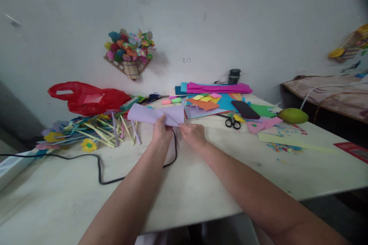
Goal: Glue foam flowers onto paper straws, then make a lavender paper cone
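Gripping purple paper [143, 115] in their fingers, the left hand [162, 132] and right hand [194, 134] hover near a black cable [176, 146]; a red bag [79, 104] lies near the counter's [192, 191] far edge.

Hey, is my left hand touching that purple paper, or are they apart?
Touching. The head view shows it: the left hand grips the purple paper at its lower edge, with the thumb lying over the sheet.

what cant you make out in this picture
In the head view:
- Left hand: some fingers, hidden behind the purple paper.
- Red bag: its full contents, hidden by its plastic.
- Right-hand wall decoration: the rest, cut off by the picture's edge.
- Small scraps: their number, too small and blurred.
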The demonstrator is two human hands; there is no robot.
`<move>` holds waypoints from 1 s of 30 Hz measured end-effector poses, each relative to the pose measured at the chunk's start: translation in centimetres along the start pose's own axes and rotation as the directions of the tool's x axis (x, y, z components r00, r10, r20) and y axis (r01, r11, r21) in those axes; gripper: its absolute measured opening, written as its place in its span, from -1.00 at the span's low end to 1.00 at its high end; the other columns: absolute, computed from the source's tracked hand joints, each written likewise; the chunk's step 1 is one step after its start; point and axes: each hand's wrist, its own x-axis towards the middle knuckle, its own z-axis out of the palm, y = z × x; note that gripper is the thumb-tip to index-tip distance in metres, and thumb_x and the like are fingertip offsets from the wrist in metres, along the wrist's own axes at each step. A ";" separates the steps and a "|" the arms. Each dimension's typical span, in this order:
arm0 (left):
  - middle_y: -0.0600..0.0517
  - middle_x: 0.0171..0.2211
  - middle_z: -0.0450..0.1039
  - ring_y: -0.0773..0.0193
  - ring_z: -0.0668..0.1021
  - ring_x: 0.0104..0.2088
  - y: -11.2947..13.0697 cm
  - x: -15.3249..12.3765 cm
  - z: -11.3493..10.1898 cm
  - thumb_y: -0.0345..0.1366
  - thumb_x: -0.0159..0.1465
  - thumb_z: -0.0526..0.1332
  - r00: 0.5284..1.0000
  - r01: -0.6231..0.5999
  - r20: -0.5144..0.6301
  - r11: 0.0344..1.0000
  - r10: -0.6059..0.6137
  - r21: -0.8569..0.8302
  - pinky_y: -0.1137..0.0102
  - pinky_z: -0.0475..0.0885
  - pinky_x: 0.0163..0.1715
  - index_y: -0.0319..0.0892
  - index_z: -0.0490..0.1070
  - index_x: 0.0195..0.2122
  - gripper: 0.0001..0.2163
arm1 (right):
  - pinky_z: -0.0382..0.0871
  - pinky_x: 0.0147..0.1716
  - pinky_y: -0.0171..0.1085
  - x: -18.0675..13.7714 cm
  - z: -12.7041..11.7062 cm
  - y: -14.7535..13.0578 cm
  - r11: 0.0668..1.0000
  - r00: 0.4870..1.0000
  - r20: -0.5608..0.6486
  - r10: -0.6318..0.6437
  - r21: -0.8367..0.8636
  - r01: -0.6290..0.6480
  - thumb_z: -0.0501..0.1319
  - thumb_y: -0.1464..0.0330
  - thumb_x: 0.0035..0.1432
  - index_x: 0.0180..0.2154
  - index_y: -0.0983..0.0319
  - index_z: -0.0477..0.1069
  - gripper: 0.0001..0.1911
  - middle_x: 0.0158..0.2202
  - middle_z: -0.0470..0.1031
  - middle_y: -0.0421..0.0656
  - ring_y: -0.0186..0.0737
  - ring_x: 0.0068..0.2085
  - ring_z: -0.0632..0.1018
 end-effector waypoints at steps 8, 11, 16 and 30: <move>0.05 -0.40 0.42 0.33 0.51 -0.38 0.3 -0.5 0.0 -0.39 0.15 0.19 0.968 -0.012 0.249 1.000 0.011 0.003 0.38 0.44 -0.26 -0.14 0.35 -0.31 -0.92 | 0.25 -0.53 -0.35 0.7 1.0 0.2 0.855 0.958 0.064 0.281 0.435 -0.280 0.15 0.23 0.08 -0.48 0.17 0.50 -0.78 -0.56 0.52 -0.19 -0.27 -0.52 0.50; 0.05 -0.40 0.41 0.32 0.51 -0.41 0.2 0.0 -0.5 -0.28 0.14 0.21 0.955 0.043 0.290 0.996 -0.063 0.075 0.34 0.43 -0.28 -0.10 0.35 -0.28 -0.88 | 0.26 -0.61 -0.38 1.2 1.8 0.6 0.568 0.891 0.242 0.384 0.699 -0.435 0.18 0.25 0.04 -0.55 0.20 0.46 -0.78 -0.62 0.46 -0.23 -0.36 -0.65 0.44; 0.03 -0.35 0.42 0.29 0.52 -0.38 0.3 1.0 -1.0 -0.20 0.09 0.26 0.967 0.043 0.246 0.994 -0.067 0.105 0.31 0.42 -0.28 -0.06 0.35 -0.27 -0.81 | 0.28 -0.61 -0.38 1.3 2.1 0.8 0.494 0.878 0.287 0.383 0.739 -0.457 0.19 0.30 0.02 -0.53 0.22 0.47 -0.82 -0.60 0.47 -0.22 -0.35 -0.64 0.45; -0.10 -0.21 0.44 0.00 0.45 -0.07 6.7 2.8 -2.6 0.14 0.13 -0.01 0.952 0.019 0.304 0.995 0.011 -0.096 0.03 0.35 -0.14 -0.09 0.38 -0.16 -0.53 | 0.32 -0.22 -0.27 2.4 -0.9 5.6 0.965 0.996 -0.073 -0.048 0.254 0.065 0.18 0.34 0.08 -0.28 0.16 0.55 -0.81 -0.24 0.56 -0.10 -0.17 -0.22 0.52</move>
